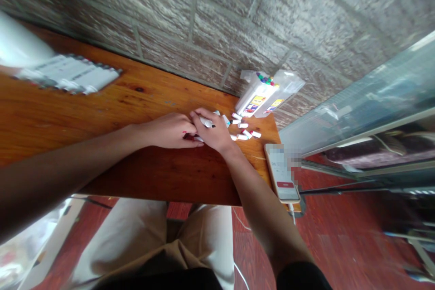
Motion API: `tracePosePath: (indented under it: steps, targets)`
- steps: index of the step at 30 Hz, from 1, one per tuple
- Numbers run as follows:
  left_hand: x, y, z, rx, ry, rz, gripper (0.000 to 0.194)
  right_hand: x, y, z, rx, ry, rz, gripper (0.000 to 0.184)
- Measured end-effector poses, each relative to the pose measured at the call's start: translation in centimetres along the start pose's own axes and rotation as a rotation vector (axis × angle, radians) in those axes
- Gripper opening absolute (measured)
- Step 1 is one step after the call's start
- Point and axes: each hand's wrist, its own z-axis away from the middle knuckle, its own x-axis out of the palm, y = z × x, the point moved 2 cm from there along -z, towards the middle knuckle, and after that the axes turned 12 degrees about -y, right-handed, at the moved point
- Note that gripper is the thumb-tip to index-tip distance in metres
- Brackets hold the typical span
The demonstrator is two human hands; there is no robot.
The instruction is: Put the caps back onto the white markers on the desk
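Marker pen (205,122), white with a dark end, sits in the right grip (216,133) above the wooden surface (146,104); from the head view, the only one I have, the right grip looks closed around it, the dark end pointing to the right; the left grip (171,130) meets the right, its fingers bent, and I cannot tell whether it is clenched on anything, because its fingertips are mostly hidden; I judge the pen light and stiff, its barrel probably smooth plastic, apt to roll or twist if pinched at one end; I would take hold around the middle of the barrel and spare the dark end, which, if it is a bare tip, would be the delicate part; just beside the right grip lie short white pieces (243,125), perhaps caps, likely light and easily scattered, best pinched across their sides; behind them a clear case (283,88) stands near the wall, while a row of markers (71,72) lies well apart on the left
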Motion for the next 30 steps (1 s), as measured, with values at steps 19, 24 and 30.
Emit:
tracePosePath:
  steps: [19, 24, 30]
  targets:
    - [0.16, -0.14, -0.05, -0.001, -0.051, -0.025, 0.033, 0.09, 0.01, 0.02, 0.007, -0.015, -0.006, 0.024]
    - [0.05, -0.06, 0.0, 0.003, -0.068, -0.019, 0.03, 0.01, -0.05, 0.06, 0.0, -0.008, 0.0, 0.024]
    - [0.16, -0.22, 0.03, 0.014, -0.04, 0.009, 0.027, 0.0, -0.23, 0.09, 0.009, -0.015, 0.006, 0.025]
